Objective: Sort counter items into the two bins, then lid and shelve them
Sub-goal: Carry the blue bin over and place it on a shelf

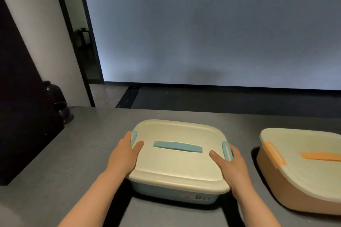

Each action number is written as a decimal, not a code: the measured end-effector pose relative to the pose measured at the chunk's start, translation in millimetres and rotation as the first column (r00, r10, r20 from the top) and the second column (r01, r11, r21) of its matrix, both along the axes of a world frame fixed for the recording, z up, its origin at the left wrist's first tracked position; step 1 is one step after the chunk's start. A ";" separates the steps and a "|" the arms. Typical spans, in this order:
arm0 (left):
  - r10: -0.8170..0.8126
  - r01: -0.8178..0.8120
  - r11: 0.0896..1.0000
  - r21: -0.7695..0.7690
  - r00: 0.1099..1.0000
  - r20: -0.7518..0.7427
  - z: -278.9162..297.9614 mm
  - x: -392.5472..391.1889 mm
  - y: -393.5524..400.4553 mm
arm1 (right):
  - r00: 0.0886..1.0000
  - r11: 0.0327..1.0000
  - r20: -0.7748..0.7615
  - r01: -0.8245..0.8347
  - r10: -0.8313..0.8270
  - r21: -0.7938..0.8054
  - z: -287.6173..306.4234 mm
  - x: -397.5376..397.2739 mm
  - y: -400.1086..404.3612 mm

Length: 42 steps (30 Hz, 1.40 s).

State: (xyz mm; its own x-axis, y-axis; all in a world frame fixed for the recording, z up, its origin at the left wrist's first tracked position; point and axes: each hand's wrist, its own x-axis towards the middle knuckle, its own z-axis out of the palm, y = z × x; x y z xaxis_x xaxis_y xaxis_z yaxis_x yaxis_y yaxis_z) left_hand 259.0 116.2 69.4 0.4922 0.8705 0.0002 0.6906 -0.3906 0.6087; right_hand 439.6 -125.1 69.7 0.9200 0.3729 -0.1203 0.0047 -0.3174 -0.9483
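Observation:
A pale blue bin stands on the grey counter in front of me, with a cream lid that carries a blue handle strip on top. My left hand grips the lid's left edge at the blue latch, thumb on top. On the lid's right edge, my right hand holds the other blue latch the same way. To the right sits an orange bin under a cream lid with an orange handle and latch.
A dark round pot stands at the counter's far left, beside a tall black panel. Beyond the counter's far edge runs a dark floor and a large pale wall. A doorway opens at the upper left.

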 end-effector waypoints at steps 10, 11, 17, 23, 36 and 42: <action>0.093 -0.095 0.995 0.027 0.992 0.081 12.3 -43.9 -40.1 | 0.997 0.997 0.059 -0.057 0.054 0.045 21.0 -32.1 -21.7; 0.108 -0.110 0.994 0.018 0.990 0.095 12.2 -56.3 -46.9 | 0.995 0.997 0.070 -0.068 0.064 0.044 20.8 -39.4 -25.2; 0.216 -0.219 0.975 0.029 0.973 0.085 14.1 -132.4 -93.4 | 0.971 0.988 0.203 -0.111 0.130 -0.104 18.8 -84.1 -32.3; 0.346 -0.340 0.937 -0.083 0.936 0.073 8.6 -206.1 -137.3 | 0.886 0.858 0.140 -0.373 0.443 -0.354 19.7 -104.4 -19.3; 0.773 -0.752 0.635 -0.180 0.612 0.170 12.6 -324.4 -295.6 | 0.496 0.465 0.010 -0.806 0.868 -0.366 33.1 -197.2 0.4; 0.977 -0.955 0.212 -0.208 0.209 0.036 -1.5 -388.5 -445.1 | 0.070 0.113 0.108 -0.881 0.992 -0.460 38.7 -311.5 -27.6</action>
State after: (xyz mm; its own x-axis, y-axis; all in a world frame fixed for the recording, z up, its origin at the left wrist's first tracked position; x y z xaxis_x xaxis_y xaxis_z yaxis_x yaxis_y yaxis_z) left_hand -129.6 -328.9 67.9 -0.7286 0.6654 -0.1626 0.3892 0.5975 0.7011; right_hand 128.1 -152.7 108.5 -0.2076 0.9619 -0.1778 0.7240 0.0289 -0.6892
